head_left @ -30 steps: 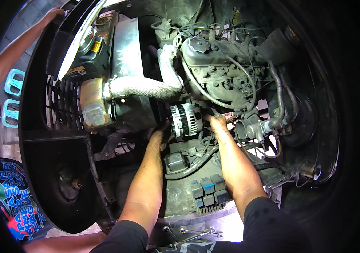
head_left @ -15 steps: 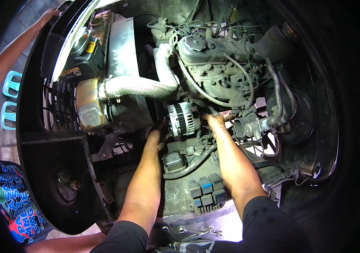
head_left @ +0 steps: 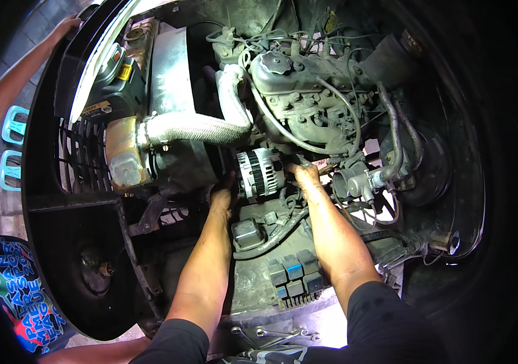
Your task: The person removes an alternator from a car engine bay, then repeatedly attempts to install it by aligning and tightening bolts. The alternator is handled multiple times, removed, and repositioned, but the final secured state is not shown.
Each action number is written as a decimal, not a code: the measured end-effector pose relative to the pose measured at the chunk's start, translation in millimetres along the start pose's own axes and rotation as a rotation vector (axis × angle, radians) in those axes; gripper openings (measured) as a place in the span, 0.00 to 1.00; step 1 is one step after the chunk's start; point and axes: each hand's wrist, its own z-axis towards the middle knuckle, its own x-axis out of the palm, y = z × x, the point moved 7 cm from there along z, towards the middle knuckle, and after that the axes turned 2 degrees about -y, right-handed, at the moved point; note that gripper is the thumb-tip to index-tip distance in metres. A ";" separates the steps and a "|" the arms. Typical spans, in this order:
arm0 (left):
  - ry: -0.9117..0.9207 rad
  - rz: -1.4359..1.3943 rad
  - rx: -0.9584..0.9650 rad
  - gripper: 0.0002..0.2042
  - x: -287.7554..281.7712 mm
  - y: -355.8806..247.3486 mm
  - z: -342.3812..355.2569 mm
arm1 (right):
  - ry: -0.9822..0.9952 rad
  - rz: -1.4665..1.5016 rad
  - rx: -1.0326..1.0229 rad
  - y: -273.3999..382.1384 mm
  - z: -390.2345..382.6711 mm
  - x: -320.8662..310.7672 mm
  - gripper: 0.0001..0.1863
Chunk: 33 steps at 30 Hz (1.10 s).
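Observation:
A silver finned alternator (head_left: 260, 171) sits low at the front of a greasy engine (head_left: 307, 103). My left hand (head_left: 223, 197) reaches under its left side, fingers tucked against the housing and partly hidden. My right hand (head_left: 302, 176) presses on its right side, fingers curled around the edge near some hoses. Whether either hand holds a tool is hidden. Both forearms come up from the lower edge in black sleeves.
A braided radiator hose (head_left: 195, 127) runs from the radiator (head_left: 171, 91) to the engine. A relay block (head_left: 293, 274) lies between my arms. Wrenches (head_left: 271, 333) rest on the front ledge. Another person's arm (head_left: 10, 91) reaches in at upper left.
The view has shifted slightly; both hands stay on the alternator in nearly the same grip.

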 end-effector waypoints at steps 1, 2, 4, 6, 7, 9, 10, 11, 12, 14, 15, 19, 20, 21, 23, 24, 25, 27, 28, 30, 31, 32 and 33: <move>0.009 -0.001 0.006 0.30 0.9 -1.3 -0.3 | 0.005 0.009 -0.008 0.4 -0.1 0.3 0.26; 0.028 0.002 -0.003 0.31 2.6 -1.1 -1.2 | 0.006 0.006 -0.014 0.8 0.1 0.4 0.26; 0.047 -0.045 0.016 0.30 4.7 -1.8 -3.0 | 0.010 -0.002 -0.027 1.3 1.2 0.1 0.26; 0.060 -0.144 0.065 0.26 5.4 -3.0 -4.0 | 0.007 -0.007 0.001 -0.7 3.4 -0.5 0.26; 0.055 -0.154 0.074 0.26 4.3 -3.1 -3.2 | 0.005 -0.009 0.014 -1.8 4.5 -0.8 0.26; 0.051 -0.176 0.059 0.25 2.7 -0.8 -0.5 | -0.005 -0.029 0.010 -2.2 6.5 -2.1 0.26; 0.064 -0.169 0.073 0.25 2.7 -1.2 0.9 | -0.009 -0.039 0.009 -2.6 7.3 -2.6 0.26; 0.058 -0.161 0.071 0.24 1.6 -0.6 2.3 | -0.007 -0.039 0.014 -3.6 8.1 -2.6 0.26; 0.021 -0.148 0.045 0.23 -1.3 1.7 3.8 | -0.005 -0.038 0.020 -4.6 8.8 -2.5 0.27; 0.051 -0.114 0.063 0.22 -0.7 0.7 4.6 | -0.007 -0.021 0.017 -5.8 10.1 -2.0 0.28; 0.050 -0.096 0.061 0.22 -1.2 0.9 4.8 | -0.012 -0.005 0.010 -6.1 10.7 -1.6 0.28; 0.021 0.006 -0.027 0.33 -6.5 4.8 6.5 | -0.027 0.004 0.029 -8.7 12.2 -2.3 0.30; -0.002 0.023 -0.032 0.33 -8.7 4.5 6.9 | -0.010 0.005 0.021 -8.1 12.1 -1.3 0.30; -0.034 0.041 -0.049 0.33 -11.1 5.2 7.1 | -0.009 0.002 0.018 -7.6 11.8 -1.4 0.31; 0.011 0.018 -0.025 0.33 -6.6 2.8 6.3 | -0.013 -0.007 0.021 -6.9 11.3 -1.9 0.31; 0.030 0.007 -0.022 0.33 -3.9 2.1 5.0 | -0.019 -0.013 0.026 -6.9 11.1 -2.3 0.31; 0.043 -0.019 0.002 0.30 -0.9 0.4 2.9 | -0.025 -0.019 0.031 -6.7 10.9 -3.0 0.31; 0.060 -0.066 0.034 0.26 4.7 -2.5 -3.5 | -0.008 -0.039 0.032 -6.1 10.8 -1.9 0.30; 0.095 -0.113 0.055 0.25 8.5 -5.4 -7.3 | 0.000 -0.049 0.031 -5.8 11.1 -1.8 0.30; 0.157 -0.199 0.075 0.24 13.6 -9.1 -14.6 | 0.000 -0.040 0.019 -5.9 11.7 -2.1 0.29; 0.171 -0.215 0.048 0.24 13.4 -7.4 -17.5 | 0.000 -0.035 0.014 -6.6 12.1 -2.0 0.28; 0.198 -0.231 0.031 0.24 12.6 -6.2 -19.8 | -0.019 -0.038 0.022 -8.2 12.9 -2.9 0.28; 0.246 -0.258 0.025 0.24 12.6 -5.3 -21.1 | -0.037 -0.042 0.028 -9.6 14.0 -3.8 0.27</move>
